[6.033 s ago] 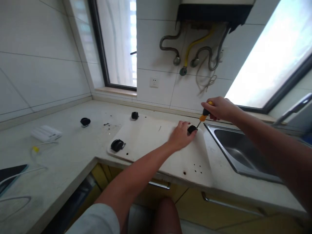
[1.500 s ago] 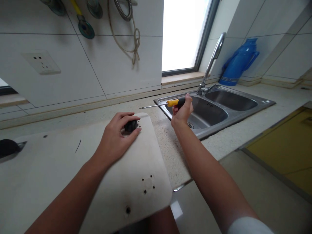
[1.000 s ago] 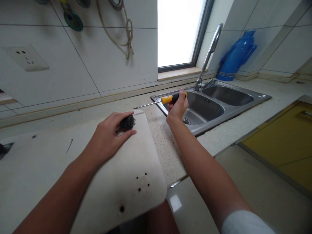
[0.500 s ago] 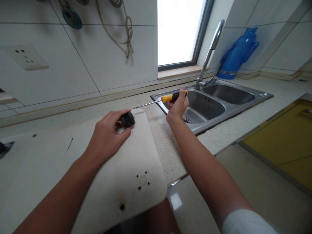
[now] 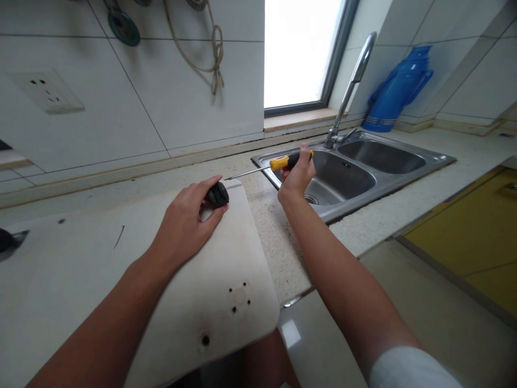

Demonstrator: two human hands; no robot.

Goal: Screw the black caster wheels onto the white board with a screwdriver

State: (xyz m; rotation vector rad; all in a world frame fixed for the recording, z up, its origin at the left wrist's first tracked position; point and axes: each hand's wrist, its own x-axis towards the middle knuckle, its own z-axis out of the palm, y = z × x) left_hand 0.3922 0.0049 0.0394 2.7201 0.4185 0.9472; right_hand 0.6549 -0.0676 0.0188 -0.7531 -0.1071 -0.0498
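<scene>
Head view: left hand (image 5: 186,215) grips a half-hidden caster (image 5: 218,195), right hand (image 5: 298,177) a screwdriver (image 5: 278,163).

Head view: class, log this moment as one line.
left hand: holds black caster | right hand: holds screwdriver | white board: beneath caster | sink: right of board

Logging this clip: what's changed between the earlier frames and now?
The screwdriver, steep with its tip at the black caster earlier, is now nearly level, drawn back toward the sink by the right hand. The caster has turned in the left hand. Unchanged: both grips.
</scene>
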